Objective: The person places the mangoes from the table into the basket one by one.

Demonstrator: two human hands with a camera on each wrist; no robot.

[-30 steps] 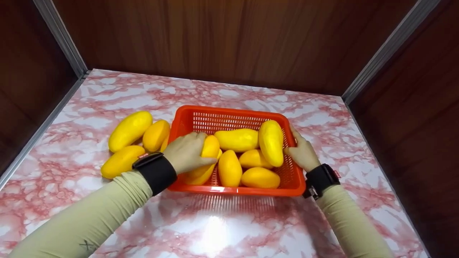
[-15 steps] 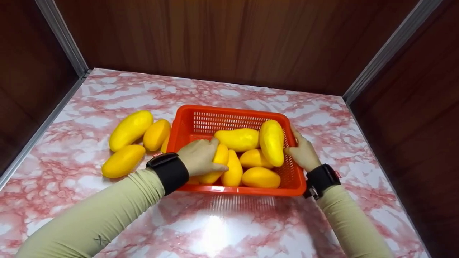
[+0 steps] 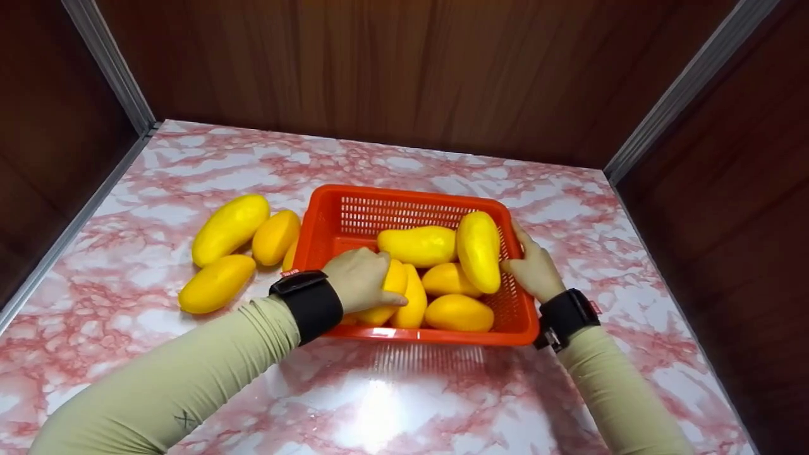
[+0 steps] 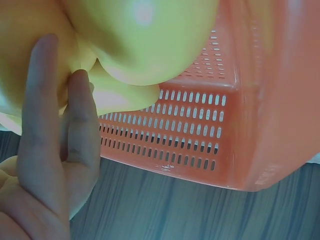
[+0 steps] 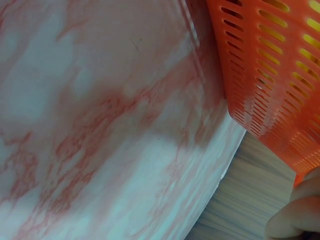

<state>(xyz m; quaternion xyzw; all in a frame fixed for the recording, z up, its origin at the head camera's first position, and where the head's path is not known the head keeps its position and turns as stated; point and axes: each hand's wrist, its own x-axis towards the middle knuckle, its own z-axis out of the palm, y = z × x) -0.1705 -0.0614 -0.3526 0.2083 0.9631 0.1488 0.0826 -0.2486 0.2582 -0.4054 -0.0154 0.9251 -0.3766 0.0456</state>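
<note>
An orange-red plastic basket (image 3: 468, 337) with slotted walls holds several yellow mangoes. Inside its left half, my left hand (image 3: 359, 278) grips a mango (image 3: 397, 275), thumb on the near side, beside another upright mango (image 3: 414, 300). The left wrist view shows my fingers (image 4: 37, 115) against the fruit and the basket wall (image 4: 175, 122) beyond. My right hand (image 3: 534, 268) holds the basket's right rim, thumb over the inside and fingers outside. In the right wrist view only some of its fingers (image 5: 297, 217) show, at the slotted wall.
Left of the basket, several loose mangoes lie on the red-and-white marbled table (image 3: 158, 253), including a long yellow one (image 3: 231, 230). One is partly hidden behind the basket's left side. Dark wood panels (image 3: 379, 69) enclose the back and both sides.
My left hand has moved right and slightly down inside the basket with the mango, up against the upright one. My right hand and the basket have stayed in place.
</note>
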